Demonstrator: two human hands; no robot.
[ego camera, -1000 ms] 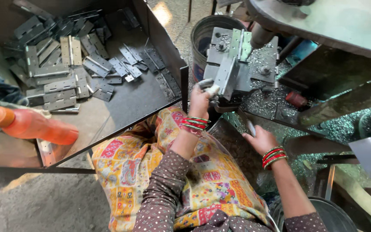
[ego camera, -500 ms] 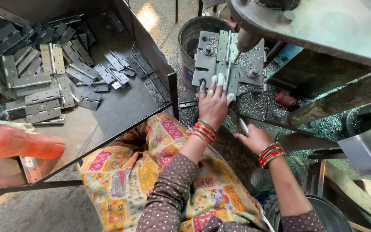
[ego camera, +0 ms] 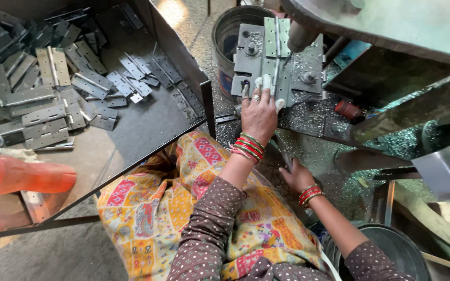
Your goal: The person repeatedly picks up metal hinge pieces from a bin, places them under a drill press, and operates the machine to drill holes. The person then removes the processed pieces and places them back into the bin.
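My left hand [ego camera: 259, 112] lies flat on the near end of a grey metal hinge [ego camera: 273, 52], fingertips wrapped in white tape pressing it onto a steel fixture plate [ego camera: 308, 67]. A round machine spindle [ego camera: 300, 36] hangs just right of the hinge. My right hand [ego camera: 298, 177] sits lower, near my lap, closed around a thin metal lever [ego camera: 284, 152] that runs up towards the fixture. Both wrists carry red bangles. A patterned yellow cloth [ego camera: 183, 192] covers my lap.
A dark metal tray [ego camera: 147, 125] on the left holds a pile of several grey hinges [ego camera: 42, 99]. An orange bottle [ego camera: 22, 177] lies at its near end. A bucket [ego camera: 225, 36] stands behind the fixture, metal shavings [ego camera: 313, 119] cover the machine bed, and a dark tub [ego camera: 391, 250] sits lower right.
My left hand has slid up from the fixture's near edge and now lies flat on the hinge. My right hand stays low on the lever.
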